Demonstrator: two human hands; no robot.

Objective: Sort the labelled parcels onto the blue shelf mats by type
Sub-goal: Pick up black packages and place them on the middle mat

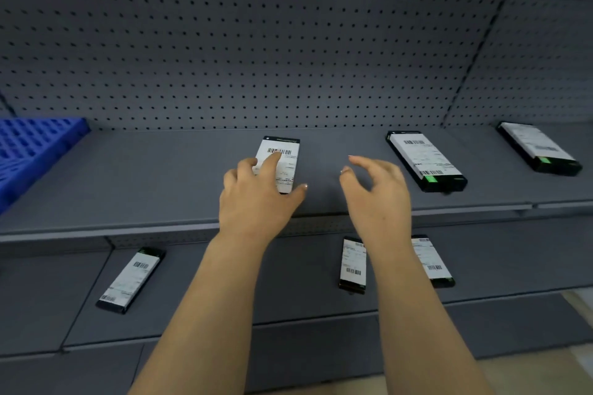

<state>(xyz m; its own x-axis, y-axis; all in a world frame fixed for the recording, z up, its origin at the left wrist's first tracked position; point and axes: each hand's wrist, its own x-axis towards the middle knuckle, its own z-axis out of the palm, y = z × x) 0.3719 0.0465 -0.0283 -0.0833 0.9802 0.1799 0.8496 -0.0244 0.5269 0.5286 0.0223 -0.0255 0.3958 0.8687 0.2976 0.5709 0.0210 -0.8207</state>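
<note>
Two bare forearms reach up to the grey upper shelf [128, 182]. The left hand [256, 195] lies spread on a labelled parcel [282, 160], fingers over its label. The right hand [375, 192] hovers just beside, open and curled, holding nothing. A blue mat [35, 150] sits far left.

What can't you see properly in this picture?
- Label print on every parcel: too small and blurred.
- Parcel under the left hand: fingers cover its near end.
- Two lower-shelf parcels: right forearm crosses them.
- Blue mat: cut off by the left edge.
</note>
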